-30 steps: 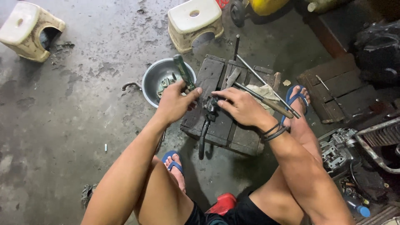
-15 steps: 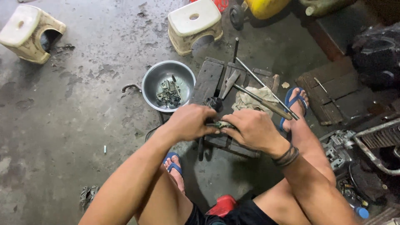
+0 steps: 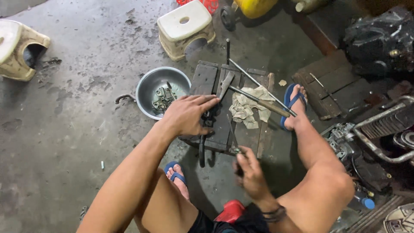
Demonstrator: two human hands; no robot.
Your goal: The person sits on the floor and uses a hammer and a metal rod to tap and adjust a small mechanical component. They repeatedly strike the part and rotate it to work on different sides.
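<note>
My left hand (image 3: pixel 187 114) lies over a dark metal part (image 3: pixel 210 118) on a low wooden board (image 3: pixel 205 80) and holds it down. A black curved handle (image 3: pixel 201 151) hangs from the part over the board's near edge. My right hand (image 3: pixel 250 172) is closer to me, off the board's near edge, and grips a thin metal tool (image 3: pixel 233 136) whose shaft points up across the board. A crumpled grey rag (image 3: pixel 246 110) lies on the board just right of the part. Two long metal rods (image 3: pixel 258 92) rest across the rag.
A steel bowl (image 3: pixel 148 90) with small metal parts stands left of the board. Two plastic stools (image 3: pixel 185 26) (image 3: pixel 19 49) stand farther back. Engine parts (image 3: pixel 358 142) crowd the right side, with a second wooden board (image 3: pixel 336 88) behind. A metal hook (image 3: pixel 123 98) lies on the concrete floor.
My right hand has pulled back from the part toward me with the thin tool. My left hand has stayed on the dark part, and the view has tilted slightly.
</note>
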